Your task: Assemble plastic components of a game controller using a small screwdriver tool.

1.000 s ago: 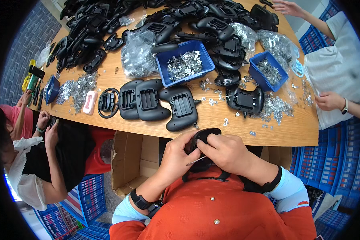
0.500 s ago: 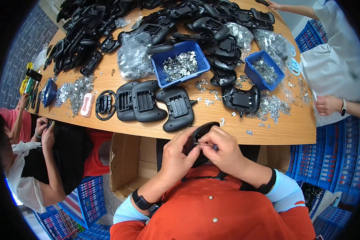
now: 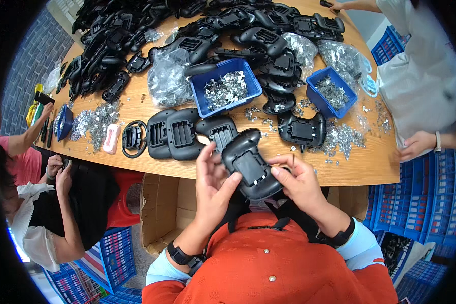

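A black game controller shell (image 3: 250, 167) is held up over the table's front edge, its rectangular middle part facing up with small bright metal pieces along the lower edge. My left hand (image 3: 213, 190) supports its left side, thumb on the rim and the other fingers raised and apart. On the other side my right hand (image 3: 300, 185) grips the shell's right end between thumb and fingers. Something thin and dark shows by the right fingers, too small to name. Just beyond lie a shell with an open battery bay (image 3: 223, 133) and another such shell (image 3: 183, 133).
A blue bin of metal clips (image 3: 201, 104) and a smaller blue bin (image 3: 315, 97) stand on the table (image 3: 375, 164). Loose clips (image 3: 345, 142), plastic bags (image 3: 169, 78) and a heap of black shells (image 3: 106, 40) surround them. Co-workers sit left and stand right.
The shell has been raised forward and turned so its middle part faces up. My right hand has moved from working a thin tool at it to gripping its right end.
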`<act>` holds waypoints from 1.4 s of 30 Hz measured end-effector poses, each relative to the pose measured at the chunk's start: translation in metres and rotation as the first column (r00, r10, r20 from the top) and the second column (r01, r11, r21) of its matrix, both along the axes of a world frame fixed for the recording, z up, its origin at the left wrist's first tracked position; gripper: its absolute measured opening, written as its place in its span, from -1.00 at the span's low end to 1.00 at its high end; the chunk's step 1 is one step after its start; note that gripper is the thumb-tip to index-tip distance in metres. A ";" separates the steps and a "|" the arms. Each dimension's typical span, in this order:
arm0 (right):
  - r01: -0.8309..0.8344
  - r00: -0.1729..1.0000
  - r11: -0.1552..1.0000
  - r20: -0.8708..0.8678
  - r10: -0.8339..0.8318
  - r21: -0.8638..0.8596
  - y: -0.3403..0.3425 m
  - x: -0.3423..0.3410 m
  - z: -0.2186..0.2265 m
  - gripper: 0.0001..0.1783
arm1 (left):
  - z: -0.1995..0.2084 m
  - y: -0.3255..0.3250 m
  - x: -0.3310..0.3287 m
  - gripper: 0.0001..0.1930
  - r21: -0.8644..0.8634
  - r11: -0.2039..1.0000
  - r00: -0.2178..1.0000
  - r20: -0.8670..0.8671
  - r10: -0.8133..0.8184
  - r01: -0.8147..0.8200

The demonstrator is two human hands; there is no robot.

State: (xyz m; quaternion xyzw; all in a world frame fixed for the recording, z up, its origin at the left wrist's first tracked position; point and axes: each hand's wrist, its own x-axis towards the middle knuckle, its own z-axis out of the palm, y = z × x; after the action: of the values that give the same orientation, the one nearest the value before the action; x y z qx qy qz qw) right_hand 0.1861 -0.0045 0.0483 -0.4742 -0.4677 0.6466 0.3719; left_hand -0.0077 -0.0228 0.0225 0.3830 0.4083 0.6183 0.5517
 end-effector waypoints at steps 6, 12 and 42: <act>0.057 0.998 0.993 0.008 -0.059 0.103 0.009 0.004 -0.007 -0.78 | 0.006 0.002 -0.021 -0.32 0.498 0.821 0.457 -0.821 0.343 0.278; 0.037 0.972 0.945 0.209 -0.110 0.326 0.009 0.000 -0.009 -0.78 | 0.010 0.009 -0.010 -0.67 0.444 0.819 0.505 -0.833 0.227 0.364; -0.175 0.889 0.689 0.414 -0.197 0.703 0.002 -0.006 -0.014 -0.80 | 0.022 0.024 0.000 -0.67 0.111 0.943 0.413 -0.910 -0.030 0.312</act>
State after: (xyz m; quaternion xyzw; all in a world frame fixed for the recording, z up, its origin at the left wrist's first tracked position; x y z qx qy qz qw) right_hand 0.1805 -0.0027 0.0343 -0.4298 -0.7553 0.2758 0.4108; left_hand -0.0074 0.0008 0.0442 0.7622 0.5107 0.3067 0.2535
